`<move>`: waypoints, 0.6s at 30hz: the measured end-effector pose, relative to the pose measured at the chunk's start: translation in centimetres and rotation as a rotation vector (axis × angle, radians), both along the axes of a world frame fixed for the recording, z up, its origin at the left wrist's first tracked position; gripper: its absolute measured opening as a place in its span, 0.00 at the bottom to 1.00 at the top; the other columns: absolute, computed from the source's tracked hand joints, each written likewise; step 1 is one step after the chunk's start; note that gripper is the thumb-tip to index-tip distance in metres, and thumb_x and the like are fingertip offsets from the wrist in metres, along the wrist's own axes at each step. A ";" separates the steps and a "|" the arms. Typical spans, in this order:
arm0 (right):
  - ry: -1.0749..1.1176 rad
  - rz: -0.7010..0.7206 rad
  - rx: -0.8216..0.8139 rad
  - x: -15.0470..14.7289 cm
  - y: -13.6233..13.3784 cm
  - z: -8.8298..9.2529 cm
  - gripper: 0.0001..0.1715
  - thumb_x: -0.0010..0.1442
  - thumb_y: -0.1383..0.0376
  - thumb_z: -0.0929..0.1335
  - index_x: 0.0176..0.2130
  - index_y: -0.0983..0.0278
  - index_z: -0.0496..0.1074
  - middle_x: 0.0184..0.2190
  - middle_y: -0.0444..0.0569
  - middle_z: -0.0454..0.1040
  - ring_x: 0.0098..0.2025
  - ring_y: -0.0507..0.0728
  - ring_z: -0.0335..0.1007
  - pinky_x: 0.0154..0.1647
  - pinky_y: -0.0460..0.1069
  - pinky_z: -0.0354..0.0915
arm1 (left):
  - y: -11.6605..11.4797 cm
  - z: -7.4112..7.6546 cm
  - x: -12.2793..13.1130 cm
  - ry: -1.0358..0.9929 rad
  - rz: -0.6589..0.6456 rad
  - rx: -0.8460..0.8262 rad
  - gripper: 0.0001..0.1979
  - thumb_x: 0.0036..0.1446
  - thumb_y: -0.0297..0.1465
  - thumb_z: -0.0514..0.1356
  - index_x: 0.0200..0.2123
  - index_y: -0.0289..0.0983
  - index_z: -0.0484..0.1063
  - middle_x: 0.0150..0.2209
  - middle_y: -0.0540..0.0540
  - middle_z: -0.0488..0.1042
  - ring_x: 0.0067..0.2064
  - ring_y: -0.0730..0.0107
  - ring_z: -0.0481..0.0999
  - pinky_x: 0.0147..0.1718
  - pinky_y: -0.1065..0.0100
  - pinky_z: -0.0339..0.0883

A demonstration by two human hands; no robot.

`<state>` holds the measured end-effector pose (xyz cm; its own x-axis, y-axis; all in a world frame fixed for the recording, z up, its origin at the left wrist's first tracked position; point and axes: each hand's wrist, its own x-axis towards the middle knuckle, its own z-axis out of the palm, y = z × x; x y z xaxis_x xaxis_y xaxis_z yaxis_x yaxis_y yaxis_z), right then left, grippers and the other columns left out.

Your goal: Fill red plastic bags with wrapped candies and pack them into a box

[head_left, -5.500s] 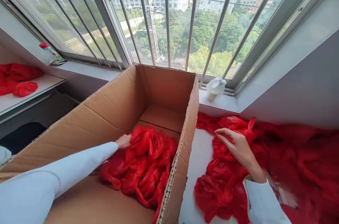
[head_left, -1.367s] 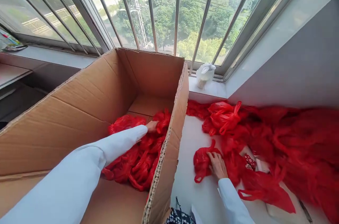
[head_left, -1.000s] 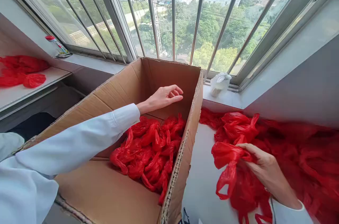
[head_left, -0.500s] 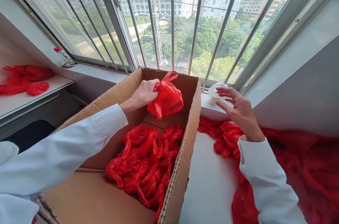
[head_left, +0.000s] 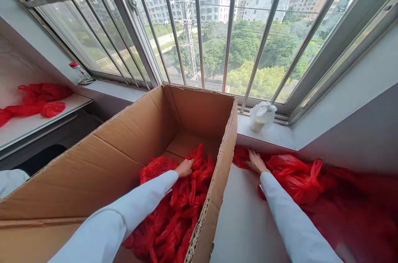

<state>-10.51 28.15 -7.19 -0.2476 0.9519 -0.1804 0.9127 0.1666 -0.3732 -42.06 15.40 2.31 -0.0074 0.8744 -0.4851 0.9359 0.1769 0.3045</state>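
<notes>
Down inside the cardboard box (head_left: 124, 130), my left hand (head_left: 185, 167) is closed around the top of a red plastic bag (head_left: 197, 156) at the far end of the pile. More knotted red plastic bags (head_left: 174, 225) fill the floor of the box around it. Outside the box, to its right, my right hand (head_left: 256, 161) reaches onto a red bag (head_left: 240, 157) on the white table (head_left: 239, 217), fingers stretched out and partly sunk in the red plastic. Another puffed red bag (head_left: 295, 176) lies just right of that hand.
A white plastic bag (head_left: 261, 115) stands on the window sill (head_left: 280, 130). Window bars (head_left: 228, 35) rise behind the box. A heap of red bags (head_left: 351, 205) spreads at right; more red bags (head_left: 43, 99) lie on a left table. Someone's white sleeve (head_left: 14, 182) shows at the left edge.
My left hand has lowered the red bag from mid-air onto the pile in the box. My right hand has moved down from near the sill to the bags on the table.
</notes>
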 end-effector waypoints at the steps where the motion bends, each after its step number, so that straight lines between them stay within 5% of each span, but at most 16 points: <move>1: -0.020 -0.004 -0.001 -0.4 -0.2 -0.5 0.23 0.63 0.60 0.67 0.55 0.64 0.65 0.55 0.54 0.67 0.52 0.61 0.67 0.51 0.61 0.67 | -0.1 -0.1 -0.4 -0.005 0.000 -0.007 0.15 0.62 0.35 0.59 0.50 0.36 0.68 0.49 0.43 0.72 0.46 0.62 0.74 0.44 0.57 0.72; 5: -0.043 -0.033 0.039 -0.9 -1.3 -0.3 0.18 0.64 0.59 0.66 0.50 0.65 0.68 0.48 0.52 0.71 0.47 0.57 0.70 0.47 0.57 0.69 | 0.3 2.1 -2.7 -0.023 0.010 0.094 0.16 0.62 0.36 0.59 0.51 0.35 0.68 0.49 0.42 0.71 0.46 0.62 0.74 0.44 0.55 0.72; 9: 0.029 -0.043 0.162 0.6 -2.2 4.1 0.12 0.65 0.66 0.63 0.46 0.65 0.71 0.43 0.51 0.73 0.42 0.55 0.71 0.42 0.52 0.68 | 2.2 8.8 -3.3 -0.088 -0.018 0.377 0.17 0.62 0.36 0.59 0.53 0.36 0.66 0.52 0.41 0.70 0.49 0.60 0.73 0.47 0.53 0.70; 14: 0.140 -0.002 0.397 3.0 -4.3 16.7 0.15 0.62 0.64 0.59 0.45 0.62 0.71 0.44 0.52 0.73 0.40 0.60 0.71 0.39 0.53 0.65 | 3.1 20.1 1.9 -0.272 -0.289 0.704 0.27 0.56 0.44 0.62 0.54 0.39 0.62 0.55 0.42 0.67 0.51 0.62 0.70 0.52 0.59 0.66; 18: 0.194 0.149 0.663 0.9 -8.3 28.8 0.15 0.63 0.57 0.60 0.40 0.55 0.73 0.38 0.48 0.73 0.29 0.57 0.67 0.30 0.52 0.60 | 1.3 25.6 8.7 -0.271 -0.703 0.896 0.39 0.45 0.48 0.69 0.55 0.36 0.61 0.55 0.35 0.66 0.57 0.50 0.65 0.54 0.54 0.63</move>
<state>-9.58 19.81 21.63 -0.3527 0.7993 0.4865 0.7899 0.5331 -0.3032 -33.33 16.73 27.95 0.6232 0.6749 0.3950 0.6275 -0.7331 0.2625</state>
